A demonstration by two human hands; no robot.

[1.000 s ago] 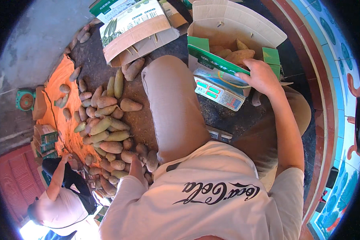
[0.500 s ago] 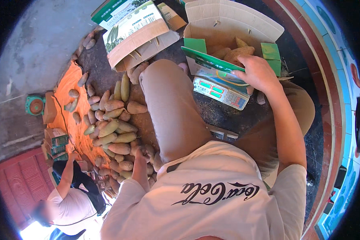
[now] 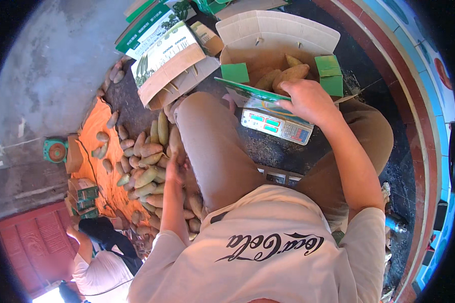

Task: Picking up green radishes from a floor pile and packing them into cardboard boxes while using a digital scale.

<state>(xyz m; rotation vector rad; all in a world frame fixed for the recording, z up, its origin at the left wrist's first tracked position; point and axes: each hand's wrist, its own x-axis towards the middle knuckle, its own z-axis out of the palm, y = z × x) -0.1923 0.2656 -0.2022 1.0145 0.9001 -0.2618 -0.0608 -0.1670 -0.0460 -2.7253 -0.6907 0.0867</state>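
Note:
My left hand, slightly smeared by motion, is beside my left knee over a heap of muddy radishes. A long brownish radish extends from its fingers, which appear closed round its end. Across from it, my right hand grips the near wall of an open carton, thumb outside and fingers over the edge. Those fingertips lie against a large radish inside the carton. Under the near wall sits a digital scale with lit green displays; the wall partly hides it.
Printed cartons stand at the far left. An orange sheet lies under part of the heap. Another person is at the lower left, near stacked small boxes. A tiled wall curves along the right.
My left hand has moved up from the heap's near part, with a long radish now at its fingers. My right hand stays on the carton wall. The whole view has shifted slightly.

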